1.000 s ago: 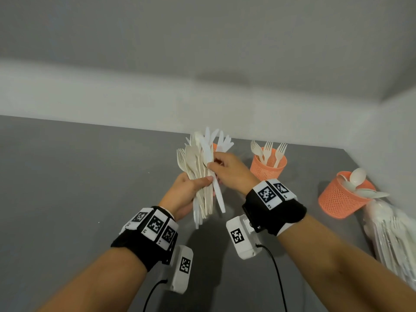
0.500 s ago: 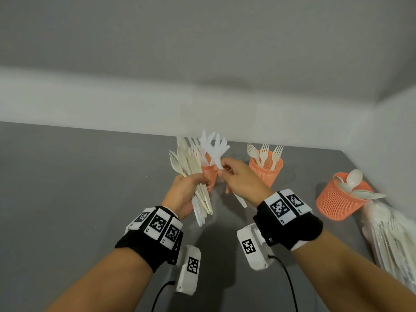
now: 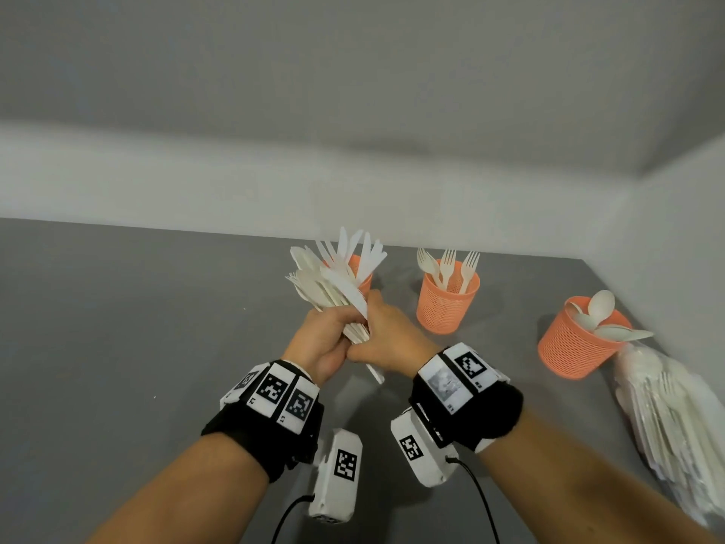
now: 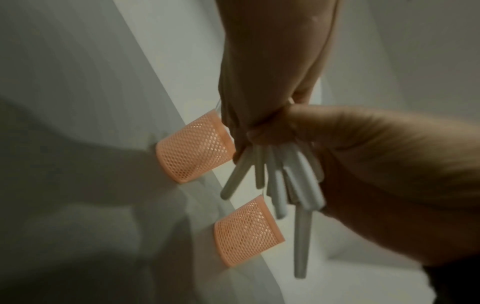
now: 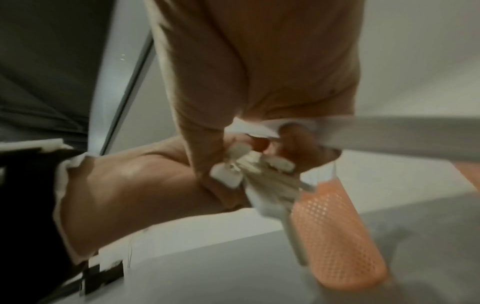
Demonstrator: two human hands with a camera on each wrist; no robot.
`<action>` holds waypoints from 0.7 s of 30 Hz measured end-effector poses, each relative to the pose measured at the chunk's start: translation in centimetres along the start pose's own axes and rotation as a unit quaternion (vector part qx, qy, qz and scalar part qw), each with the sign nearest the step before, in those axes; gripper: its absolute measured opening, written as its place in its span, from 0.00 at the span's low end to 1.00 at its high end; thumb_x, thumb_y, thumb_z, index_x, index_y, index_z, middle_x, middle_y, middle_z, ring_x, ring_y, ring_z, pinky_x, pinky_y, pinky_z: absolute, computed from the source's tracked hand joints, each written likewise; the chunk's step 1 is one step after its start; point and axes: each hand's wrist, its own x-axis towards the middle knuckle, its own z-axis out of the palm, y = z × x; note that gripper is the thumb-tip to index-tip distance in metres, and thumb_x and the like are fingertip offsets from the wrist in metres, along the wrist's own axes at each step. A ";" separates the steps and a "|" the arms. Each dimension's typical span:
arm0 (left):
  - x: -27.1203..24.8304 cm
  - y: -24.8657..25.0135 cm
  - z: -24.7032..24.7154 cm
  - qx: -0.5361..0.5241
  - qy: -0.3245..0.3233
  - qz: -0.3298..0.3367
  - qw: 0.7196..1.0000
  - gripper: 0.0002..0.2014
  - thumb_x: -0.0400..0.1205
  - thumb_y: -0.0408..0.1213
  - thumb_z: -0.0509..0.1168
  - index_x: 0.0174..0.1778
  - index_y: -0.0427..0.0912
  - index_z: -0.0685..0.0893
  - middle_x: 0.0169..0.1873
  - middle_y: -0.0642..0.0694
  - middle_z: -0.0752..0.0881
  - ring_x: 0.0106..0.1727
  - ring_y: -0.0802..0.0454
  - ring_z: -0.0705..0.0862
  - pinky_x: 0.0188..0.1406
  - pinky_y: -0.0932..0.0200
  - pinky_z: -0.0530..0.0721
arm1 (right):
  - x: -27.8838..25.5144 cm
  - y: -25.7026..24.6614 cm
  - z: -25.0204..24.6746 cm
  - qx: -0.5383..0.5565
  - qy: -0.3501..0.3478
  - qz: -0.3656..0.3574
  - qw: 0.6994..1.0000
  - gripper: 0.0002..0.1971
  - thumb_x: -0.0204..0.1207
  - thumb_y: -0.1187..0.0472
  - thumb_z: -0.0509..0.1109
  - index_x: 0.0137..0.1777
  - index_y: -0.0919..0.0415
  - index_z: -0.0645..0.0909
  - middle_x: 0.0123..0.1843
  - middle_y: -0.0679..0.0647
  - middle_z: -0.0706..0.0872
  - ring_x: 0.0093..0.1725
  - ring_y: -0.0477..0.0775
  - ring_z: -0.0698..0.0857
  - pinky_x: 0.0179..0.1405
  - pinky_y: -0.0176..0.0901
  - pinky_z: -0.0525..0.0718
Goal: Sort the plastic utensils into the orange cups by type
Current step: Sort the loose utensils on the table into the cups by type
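My left hand (image 3: 327, 341) grips a fanned bundle of white and cream plastic utensils (image 3: 314, 282) by the handles (image 4: 285, 181), above the grey table. My right hand (image 3: 382, 333) presses against the left and pinches a white knife (image 3: 345, 288) lying across the bundle, its handle pointing down. Behind the bundle stands an orange mesh cup (image 3: 363, 268) with several white knives in it. A second orange cup (image 3: 447, 304) holds three forks. A third orange cup (image 3: 574, 343) at the right holds spoons. In the right wrist view the knife (image 5: 389, 139) runs blurred past my fingers.
A clear bag of more plastic utensils (image 3: 674, 418) lies at the table's right edge beside the spoon cup. White walls close the table (image 3: 157, 327) at the back and right. The wrist cameras' cables hang below my forearms.
My right hand had drawn a little away to the right of the bundle; now it is back against my left hand, with a white knife across the bundle.
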 end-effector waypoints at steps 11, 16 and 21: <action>-0.6 0.4 -1.2 -0.072 -0.086 -0.067 0.991 0.20 0.74 0.35 0.68 0.63 0.38 0.81 0.48 0.41 0.86 0.57 0.44 0.83 0.57 0.47 0.83 | -1.2 1.1 -1.3 0.225 -0.147 -0.001 0.963 0.11 0.81 0.61 0.64 0.41 0.61 0.85 0.34 0.52 0.90 0.34 0.46 0.88 0.44 0.40 0.86; -0.3 0.3 -0.3 -0.054 -0.043 -0.034 0.997 0.12 0.79 0.34 0.66 0.58 0.38 0.83 0.50 0.40 0.85 0.56 0.43 0.84 0.61 0.45 0.83 | -1.1 1.4 -0.6 0.269 -0.100 0.029 0.957 0.15 0.78 0.51 0.68 0.46 0.64 0.85 0.37 0.61 0.86 0.38 0.55 0.85 0.43 0.49 0.81; 0.0 0.4 -0.4 -0.062 -0.017 0.005 0.998 0.19 0.80 0.37 0.64 0.66 0.35 0.80 0.52 0.35 0.86 0.59 0.39 0.84 0.60 0.47 0.84 | -1.1 1.5 -1.3 0.090 0.087 -0.055 0.991 0.09 0.73 0.53 0.73 0.51 0.52 0.80 0.43 0.43 0.84 0.43 0.37 0.82 0.46 0.30 0.79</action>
